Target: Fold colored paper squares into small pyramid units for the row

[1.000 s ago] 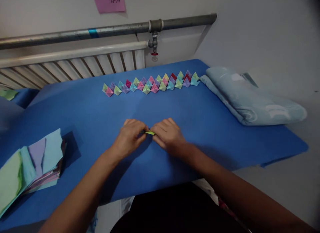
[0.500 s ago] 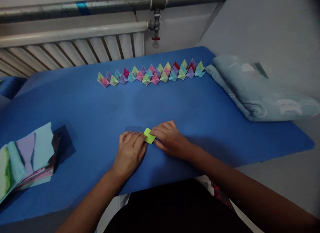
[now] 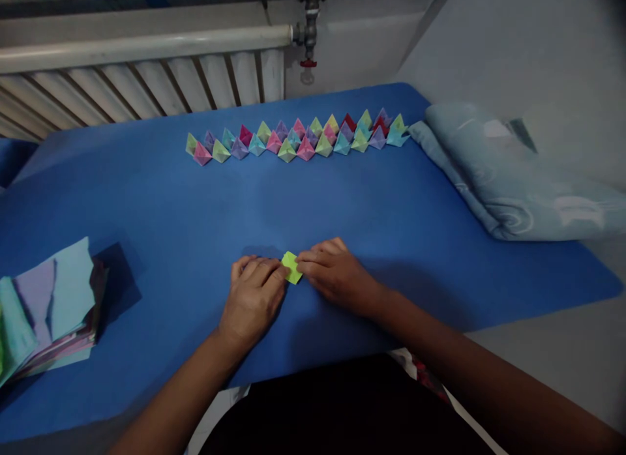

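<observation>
The left hand, half curled, holds the left side of a small yellow-green paper square; the right hand, likewise, its right side.

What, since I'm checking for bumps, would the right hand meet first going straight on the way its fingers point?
The right hand would first press into the green paper it touches, then probably meet the left hand; depth is unclear.

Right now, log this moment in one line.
left hand: on green paper; right hand: on green paper; paper stack: at left; folded pieces: rows beyond hands
</observation>
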A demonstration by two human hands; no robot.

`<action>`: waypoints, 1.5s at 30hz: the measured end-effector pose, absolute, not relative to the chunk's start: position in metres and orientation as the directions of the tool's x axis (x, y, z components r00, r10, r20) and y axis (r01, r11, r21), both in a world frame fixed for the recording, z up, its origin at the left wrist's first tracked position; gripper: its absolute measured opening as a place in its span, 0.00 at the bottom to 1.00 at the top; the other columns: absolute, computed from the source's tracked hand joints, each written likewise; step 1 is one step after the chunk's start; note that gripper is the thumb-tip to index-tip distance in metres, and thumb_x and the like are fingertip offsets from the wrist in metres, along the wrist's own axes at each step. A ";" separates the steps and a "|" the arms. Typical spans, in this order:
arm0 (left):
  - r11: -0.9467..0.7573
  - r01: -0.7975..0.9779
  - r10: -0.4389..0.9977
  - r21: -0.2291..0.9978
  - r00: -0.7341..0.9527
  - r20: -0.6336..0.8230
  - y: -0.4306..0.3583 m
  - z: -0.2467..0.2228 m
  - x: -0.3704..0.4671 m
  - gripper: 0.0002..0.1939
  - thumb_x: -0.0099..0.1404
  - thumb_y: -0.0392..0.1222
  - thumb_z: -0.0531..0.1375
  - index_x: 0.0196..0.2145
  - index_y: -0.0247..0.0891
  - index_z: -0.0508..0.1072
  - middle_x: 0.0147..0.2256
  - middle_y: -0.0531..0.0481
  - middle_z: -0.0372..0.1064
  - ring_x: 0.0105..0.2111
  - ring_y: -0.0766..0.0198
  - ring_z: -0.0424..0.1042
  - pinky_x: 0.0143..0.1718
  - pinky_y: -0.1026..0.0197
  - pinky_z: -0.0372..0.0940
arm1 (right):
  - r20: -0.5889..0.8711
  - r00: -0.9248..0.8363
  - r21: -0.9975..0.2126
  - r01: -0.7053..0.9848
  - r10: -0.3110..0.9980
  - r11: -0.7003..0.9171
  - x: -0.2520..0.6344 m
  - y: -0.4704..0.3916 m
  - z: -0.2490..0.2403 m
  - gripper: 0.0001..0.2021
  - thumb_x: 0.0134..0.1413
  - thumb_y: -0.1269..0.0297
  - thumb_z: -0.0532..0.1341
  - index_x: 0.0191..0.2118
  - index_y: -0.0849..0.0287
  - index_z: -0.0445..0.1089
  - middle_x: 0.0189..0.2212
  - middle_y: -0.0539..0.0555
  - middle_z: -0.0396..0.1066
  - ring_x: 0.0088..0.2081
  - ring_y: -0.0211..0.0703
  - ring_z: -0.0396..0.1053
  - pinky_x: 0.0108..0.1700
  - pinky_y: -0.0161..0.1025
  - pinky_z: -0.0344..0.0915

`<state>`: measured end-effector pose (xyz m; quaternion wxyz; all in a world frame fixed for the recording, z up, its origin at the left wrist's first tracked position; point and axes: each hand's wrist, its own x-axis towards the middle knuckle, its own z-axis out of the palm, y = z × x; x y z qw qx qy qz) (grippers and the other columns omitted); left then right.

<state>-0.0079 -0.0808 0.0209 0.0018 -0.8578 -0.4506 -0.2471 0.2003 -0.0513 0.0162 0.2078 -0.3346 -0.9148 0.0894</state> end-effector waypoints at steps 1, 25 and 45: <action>-0.595 0.774 0.773 0.218 0.477 0.419 -0.080 0.021 -0.008 0.09 0.67 0.35 0.55 0.44 0.38 0.73 0.41 0.45 0.76 0.41 0.57 0.71 0.50 0.49 0.57 | 0.319 -0.698 -0.290 0.572 0.641 0.767 0.200 -0.051 0.016 0.11 0.64 0.71 0.53 0.46 0.57 0.70 0.46 0.54 0.74 0.42 0.45 0.62 0.43 0.44 0.52; -0.606 0.771 0.786 0.194 0.544 0.292 -0.065 0.031 -0.006 0.13 0.66 0.35 0.55 0.47 0.38 0.74 0.39 0.46 0.75 0.40 0.56 0.70 0.52 0.45 0.55 | 0.285 -0.738 -0.303 0.537 0.612 0.787 0.206 -0.045 0.018 0.10 0.64 0.69 0.53 0.44 0.56 0.70 0.47 0.53 0.74 0.43 0.45 0.63 0.44 0.45 0.52; -0.608 0.780 0.774 0.152 0.539 0.331 -0.065 0.029 -0.003 0.13 0.66 0.33 0.55 0.45 0.36 0.75 0.37 0.46 0.75 0.38 0.58 0.70 0.53 0.45 0.54 | 0.254 -0.551 -0.405 0.686 0.795 0.605 0.201 -0.053 0.022 0.12 0.65 0.62 0.54 0.36 0.59 0.73 0.35 0.55 0.72 0.37 0.42 0.63 0.41 0.42 0.53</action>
